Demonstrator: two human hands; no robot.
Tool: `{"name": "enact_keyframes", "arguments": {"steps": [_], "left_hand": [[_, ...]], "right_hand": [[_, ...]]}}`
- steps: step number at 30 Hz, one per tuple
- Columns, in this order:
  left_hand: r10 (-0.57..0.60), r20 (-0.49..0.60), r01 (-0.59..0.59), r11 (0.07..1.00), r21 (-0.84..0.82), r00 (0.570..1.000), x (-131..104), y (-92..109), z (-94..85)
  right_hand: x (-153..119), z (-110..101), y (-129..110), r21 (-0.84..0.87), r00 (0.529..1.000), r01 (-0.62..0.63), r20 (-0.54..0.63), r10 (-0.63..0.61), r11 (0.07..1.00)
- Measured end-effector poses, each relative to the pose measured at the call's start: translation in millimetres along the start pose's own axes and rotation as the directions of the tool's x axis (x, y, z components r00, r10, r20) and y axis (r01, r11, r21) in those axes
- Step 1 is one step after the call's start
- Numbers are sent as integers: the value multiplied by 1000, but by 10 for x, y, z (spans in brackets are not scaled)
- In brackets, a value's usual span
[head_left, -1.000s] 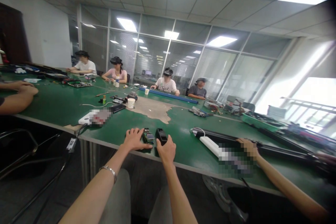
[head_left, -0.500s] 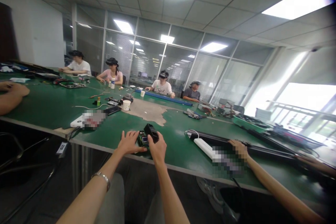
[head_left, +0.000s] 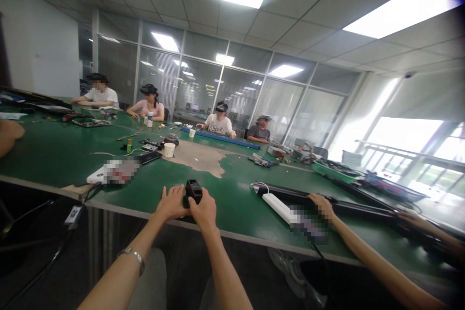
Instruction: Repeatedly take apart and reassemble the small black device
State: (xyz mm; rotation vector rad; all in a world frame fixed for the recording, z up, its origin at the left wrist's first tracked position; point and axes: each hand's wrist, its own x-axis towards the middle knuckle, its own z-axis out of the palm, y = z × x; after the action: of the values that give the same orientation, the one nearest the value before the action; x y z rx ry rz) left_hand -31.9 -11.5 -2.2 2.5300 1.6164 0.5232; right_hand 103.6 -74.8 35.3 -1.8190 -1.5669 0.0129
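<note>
A small black boxy device (head_left: 193, 191) stands near the table's front edge, its top face turned up. My right hand (head_left: 204, 209) is closed round its right side, thumb in front. Just left of it, my left hand (head_left: 172, 203) rests with fingers stretched out and its thumb pointing to the device's base. Whatever lies beneath the device and between the hands is hidden.
A white power strip (head_left: 279, 207) and long black bars lie to the right, with another person's hand (head_left: 321, 205) on them. Left are a white box (head_left: 97, 174) and a paper cup (head_left: 169, 149). Several people sit across the green table (head_left: 225, 193).
The black device was tilted over a green circuit board; now it stands more upright and the board is out of sight. Both hands are closer together, and the view has shifted slightly.
</note>
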Motion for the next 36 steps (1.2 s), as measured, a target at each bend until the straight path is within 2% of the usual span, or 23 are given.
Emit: {"name": "enact_keyframes", "arguments": {"steps": [5,10,20,23,26,30,33,36], "left_hand": [[-12,-5,12,1000,-4,1000,0,-4,27],[18,-15,-18,1000,-6,1000,-27,0,19],[35,-18,-36,999,-26,999,-26,-13,27],[51,-18,-51,998,-46,999,-38,-11,8],[56,-18,-57,997,-43,998,-35,-7,5],[48,5,-48,999,-16,999,-8,-8,24],[46,1,-46,999,-8,999,13,-18,44],[43,-3,-43,999,-6,999,28,-31,60]], "right_hand": [[-99,98,16,-81,997,-51,57,56,995],[-171,181,46,-111,1000,-21,18,23,994],[-98,152,32,-19,1000,-18,-2,18,1000],[-33,92,-13,17,998,-10,-60,11,1000],[53,1,-18,75,986,3,-168,10,997],[123,-84,182,139,957,-36,-280,74,990],[116,-58,450,123,942,-114,-301,147,986],[81,29,681,86,941,-143,-298,162,986]]}}
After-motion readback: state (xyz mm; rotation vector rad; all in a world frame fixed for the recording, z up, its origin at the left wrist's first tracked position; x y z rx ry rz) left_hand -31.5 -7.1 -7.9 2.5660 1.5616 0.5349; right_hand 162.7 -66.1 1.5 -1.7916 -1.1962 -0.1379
